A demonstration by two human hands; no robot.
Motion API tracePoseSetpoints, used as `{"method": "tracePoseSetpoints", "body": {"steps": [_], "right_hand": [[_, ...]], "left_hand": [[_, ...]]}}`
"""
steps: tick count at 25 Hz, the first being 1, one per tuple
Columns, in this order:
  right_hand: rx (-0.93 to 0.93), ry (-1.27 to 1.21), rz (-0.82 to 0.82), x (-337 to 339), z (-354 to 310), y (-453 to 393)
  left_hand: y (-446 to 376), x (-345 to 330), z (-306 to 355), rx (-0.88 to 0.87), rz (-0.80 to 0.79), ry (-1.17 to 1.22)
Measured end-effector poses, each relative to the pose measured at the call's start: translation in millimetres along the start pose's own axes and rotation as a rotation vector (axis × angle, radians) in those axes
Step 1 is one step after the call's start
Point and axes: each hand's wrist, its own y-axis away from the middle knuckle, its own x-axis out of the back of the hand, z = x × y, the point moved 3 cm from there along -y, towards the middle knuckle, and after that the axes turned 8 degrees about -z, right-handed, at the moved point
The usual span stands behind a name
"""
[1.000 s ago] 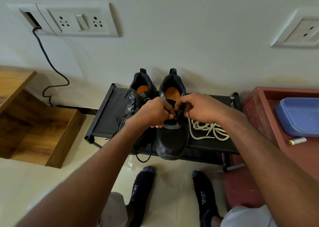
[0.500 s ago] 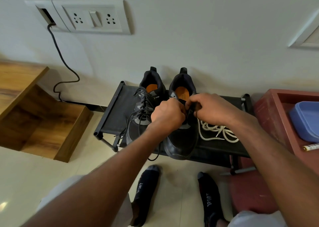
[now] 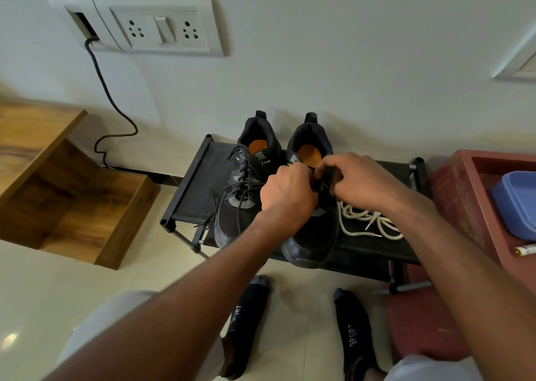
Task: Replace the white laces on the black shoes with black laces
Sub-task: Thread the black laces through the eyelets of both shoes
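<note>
Two black shoes with orange insoles stand side by side on a low black rack [image 3: 197, 183]. The left shoe [image 3: 246, 177] carries loose black laces that trail over the rack's front. Over the lacing area of the right shoe [image 3: 313, 235], my left hand [image 3: 287, 195] and my right hand [image 3: 359, 180] meet, fingers curled and pinching a black lace [image 3: 323, 182] between them. The lace's path through the eyelets is hidden by my hands. A pile of white laces [image 3: 368, 221] lies on the rack just right of that shoe.
A red-brown table [image 3: 458, 195] with a blue tray [image 3: 516, 204] and a small tube stands at the right. A wooden step unit [image 3: 72, 195] is at the left. A black cable [image 3: 113, 102] hangs from the wall socket panel. My socked feet are on the floor below.
Both hands stay on the right shoe's lace, shifting slightly higher toward the tongue. The camera view has moved a little to the left and closer.
</note>
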Motion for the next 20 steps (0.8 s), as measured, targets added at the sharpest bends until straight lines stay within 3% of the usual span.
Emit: {"method": "tracePoseSetpoints", "body": {"steps": [3,9,15,20], "right_hand": [[-0.003,-0.029,-0.012,-1,1,-1],[-0.016,-0.041,-0.013,-1,1,-2],[-0.020,-0.054,-0.031,0,0,1],[-0.044,-0.067,-0.014,1,-1,1]], "left_hand": [[0,0,0,-0.015,0.002,-0.064],[3,-8,0,-0.023,-0.033,0.042],[0,0,1,-0.081,-0.114,-0.186],[4,-1,5,-0.084,-0.039,-0.152]]}}
